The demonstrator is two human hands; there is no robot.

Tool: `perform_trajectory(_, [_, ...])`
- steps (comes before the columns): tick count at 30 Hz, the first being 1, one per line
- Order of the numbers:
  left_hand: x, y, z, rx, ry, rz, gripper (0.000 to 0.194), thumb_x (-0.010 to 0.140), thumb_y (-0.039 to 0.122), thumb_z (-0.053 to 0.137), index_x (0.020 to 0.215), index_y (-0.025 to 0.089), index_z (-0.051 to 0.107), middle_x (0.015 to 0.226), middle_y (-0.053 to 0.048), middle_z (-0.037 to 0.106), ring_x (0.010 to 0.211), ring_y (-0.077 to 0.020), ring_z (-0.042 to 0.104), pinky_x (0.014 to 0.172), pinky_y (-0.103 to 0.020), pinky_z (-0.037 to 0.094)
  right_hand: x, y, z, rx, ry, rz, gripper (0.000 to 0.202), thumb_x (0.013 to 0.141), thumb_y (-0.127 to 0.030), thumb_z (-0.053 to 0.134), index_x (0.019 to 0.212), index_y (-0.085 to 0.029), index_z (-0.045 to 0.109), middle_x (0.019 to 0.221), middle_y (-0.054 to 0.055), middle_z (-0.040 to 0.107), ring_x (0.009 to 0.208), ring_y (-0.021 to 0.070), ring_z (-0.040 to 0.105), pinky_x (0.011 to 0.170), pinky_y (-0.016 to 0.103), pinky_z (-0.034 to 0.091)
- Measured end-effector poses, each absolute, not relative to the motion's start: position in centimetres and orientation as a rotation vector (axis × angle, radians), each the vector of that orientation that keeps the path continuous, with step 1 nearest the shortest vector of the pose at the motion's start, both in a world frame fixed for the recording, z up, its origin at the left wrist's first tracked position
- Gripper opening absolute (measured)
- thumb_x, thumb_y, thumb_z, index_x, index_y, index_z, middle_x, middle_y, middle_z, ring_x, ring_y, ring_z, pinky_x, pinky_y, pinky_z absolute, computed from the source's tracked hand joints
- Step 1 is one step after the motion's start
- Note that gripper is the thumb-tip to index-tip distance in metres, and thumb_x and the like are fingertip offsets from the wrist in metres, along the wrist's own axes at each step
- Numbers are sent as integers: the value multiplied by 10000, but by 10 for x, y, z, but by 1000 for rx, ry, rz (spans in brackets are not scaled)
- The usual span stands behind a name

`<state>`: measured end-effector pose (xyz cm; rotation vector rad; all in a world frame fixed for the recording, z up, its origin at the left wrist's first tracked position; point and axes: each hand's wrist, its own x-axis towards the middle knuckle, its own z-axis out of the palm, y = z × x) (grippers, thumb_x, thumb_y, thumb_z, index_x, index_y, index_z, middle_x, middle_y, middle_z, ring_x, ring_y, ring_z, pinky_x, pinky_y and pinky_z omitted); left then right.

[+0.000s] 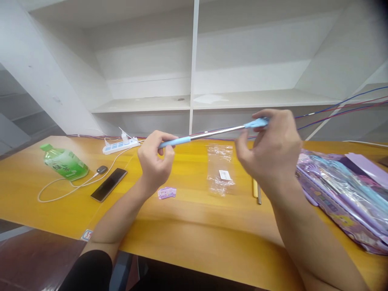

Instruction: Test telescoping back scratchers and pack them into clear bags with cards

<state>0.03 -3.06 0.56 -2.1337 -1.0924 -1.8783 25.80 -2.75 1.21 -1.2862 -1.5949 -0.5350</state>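
Note:
Stretched between my two hands is a thin metal rod (pixel 217 132) with a light-blue handle and a light-blue shaped piece at its far end. It hangs above the table, tilted up to the right. My left hand (pixel 156 159) is closed round the handle. At the other end, my right hand (pixel 273 143) grips the blue piece, whose shape is partly hidden by the fingers. Below the rod lies a clear plastic bag (pixel 216 171) with a white label. A small purple printed card (pixel 167 193) is on the table near my left wrist.
To the right stands a purple printed box (pixel 333 208) with several plastic-wrapped items. A yellow stick (pixel 255 189) and a metal stick (pixel 259 193) lie near my right forearm. Leftward are a phone (pixel 109 184), a green bottle (pixel 65 162), a cable and a power strip (pixel 121 145).

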Motion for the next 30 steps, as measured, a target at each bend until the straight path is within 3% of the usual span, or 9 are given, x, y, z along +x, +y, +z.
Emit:
perform_trajectory(5, [0,-49,12,-1951,-808,-1828,214,933,177,549,940,276,737,866,-38,748,776,-219,653,639,-397,478,219,-34,-6,-1259,-1719,-467,329,1020,-329,541,1314,-192,596,1142,137,676,714,190,605,538,323,347])
perform_trajectory(9, [-16,-49,24,-1863,-769,-1728,204,969,228,548,827,272,688,867,-61,734,818,-243,680,652,-419,511,214,-28,-10,-1224,-1885,-318,289,1047,-262,460,1276,-214,630,1076,86,752,715,183,625,556,319,317])
perform_trajectory(13, [-27,-39,33,-2010,-782,-1675,162,955,195,543,842,261,639,867,-44,729,816,-226,682,652,-392,514,229,-25,-2,-1247,-1895,-332,302,1053,-236,430,1262,-235,648,1134,85,789,780,211,675,582,319,311])
perform_trajectory(16, [-32,-30,35,-2204,-883,-1589,97,948,175,581,976,251,633,957,-35,729,764,-185,636,646,-350,501,243,-27,7,-1299,-1875,-322,260,1080,-295,447,1242,-250,646,1035,81,784,771,231,677,612,318,340])
perform_trajectory(20, [-38,-22,33,-2314,-978,-1107,196,1033,275,682,1220,240,636,1038,-49,736,791,-192,603,730,-354,472,257,-29,16,-1355,-1866,-301,228,1099,-366,457,1182,-255,638,867,59,730,715,234,635,639,323,354])
perform_trajectory(23, [-38,-18,28,-2284,-967,-851,120,1125,326,588,1130,229,657,935,-52,716,815,-219,592,717,-363,403,261,-28,18,-1332,-1922,-296,228,1113,-367,449,1183,-250,632,902,59,735,762,233,652,638,318,350])
perform_trajectory(26, [-33,-16,22,-2248,-968,-758,229,1155,342,529,1001,214,640,844,-45,667,752,-211,552,669,-364,342,260,-27,15,-1278,-2003,-335,211,1116,-337,455,1183,-244,632,996,57,751,805,221,660,621,313,325])
perform_trajectory(30, [-25,-17,15,-2299,-987,-717,202,1149,286,539,988,201,626,867,-41,675,753,-190,582,634,-341,331,252,-26,10,-1165,-2141,-437,235,1137,-329,449,1165,-231,660,1042,56,718,758,183,598,620,317,293])
